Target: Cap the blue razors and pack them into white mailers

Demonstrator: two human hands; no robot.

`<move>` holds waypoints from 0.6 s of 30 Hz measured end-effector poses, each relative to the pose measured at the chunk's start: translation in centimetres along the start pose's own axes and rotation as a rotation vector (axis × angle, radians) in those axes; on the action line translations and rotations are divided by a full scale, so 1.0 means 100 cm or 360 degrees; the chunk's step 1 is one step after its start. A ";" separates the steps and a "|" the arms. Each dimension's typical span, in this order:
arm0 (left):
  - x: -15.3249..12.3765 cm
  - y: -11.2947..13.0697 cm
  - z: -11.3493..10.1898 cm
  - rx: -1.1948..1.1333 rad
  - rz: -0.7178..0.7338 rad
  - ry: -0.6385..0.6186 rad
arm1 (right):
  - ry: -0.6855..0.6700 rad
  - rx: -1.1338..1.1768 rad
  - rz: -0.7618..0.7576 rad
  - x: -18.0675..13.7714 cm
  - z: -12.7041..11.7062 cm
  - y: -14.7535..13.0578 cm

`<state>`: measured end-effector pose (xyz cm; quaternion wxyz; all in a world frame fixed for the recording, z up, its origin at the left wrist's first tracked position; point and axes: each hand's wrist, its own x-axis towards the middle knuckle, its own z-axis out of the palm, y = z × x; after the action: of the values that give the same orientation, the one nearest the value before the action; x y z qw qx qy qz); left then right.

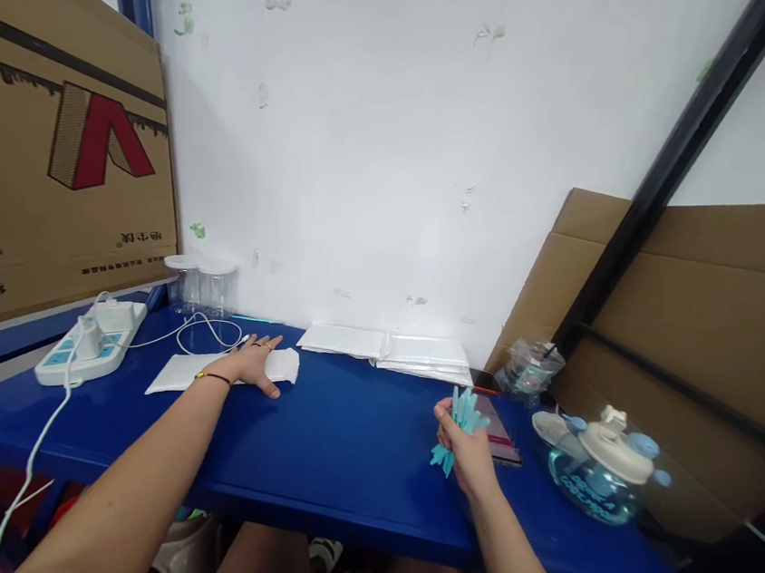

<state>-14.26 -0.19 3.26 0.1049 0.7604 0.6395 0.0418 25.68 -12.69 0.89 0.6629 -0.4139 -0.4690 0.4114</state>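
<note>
So the left hand [255, 362] is laid flat and open, fingers spread, on a white pouch [175, 374] left of centre. Nothing is gripped there, and a thin bracelet [212, 378] is worn on that wrist. The right hand [467, 450], right of centre, is closed round a bunch of teal sticks [462, 415], which are held roughly upright just above the blue table [352, 447]. What they are exactly can't be told tbh.

A dark red flat thing [501, 438] is seen lying just behind the right hand. Further right, a clear jug [598, 482] with a cream lid is stood on the table, and a crumpled plastic cup [531, 366] is tucked behind it near the wall.

Up against the wall mid-frame, a stack of white bags [386, 348] is laid flat. Two clear jars [201, 286] are parked left of that. A power strip [93, 343] sits at the left edge, with a white cable [28, 468] trailed off the table. Cardboard [55, 152] is leaned at upper left, and more is propped at the right.
</note>
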 end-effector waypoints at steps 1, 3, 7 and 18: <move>0.005 -0.008 0.002 0.0042 -0.0015 -0.0051 | 0.0004 -0.0016 0.0004 -0.001 0.000 0.003; 0.011 -0.016 0.003 0.0074 0.0013 -0.0120 | -0.0008 -0.0053 0.0003 -0.003 0.000 0.005; 0.008 -0.006 -0.005 -0.0110 0.0197 -0.0145 | -0.0093 -0.0129 0.0081 -0.003 0.005 0.001; -0.014 0.129 -0.048 -0.2426 0.0940 -0.0326 | -0.0475 0.0272 -0.0189 0.022 0.067 -0.112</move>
<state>-3.00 -3.08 10.83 0.6348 0.6175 0.1967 0.4207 21.52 -13.17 13.45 0.6418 -0.2622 -0.5490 0.4668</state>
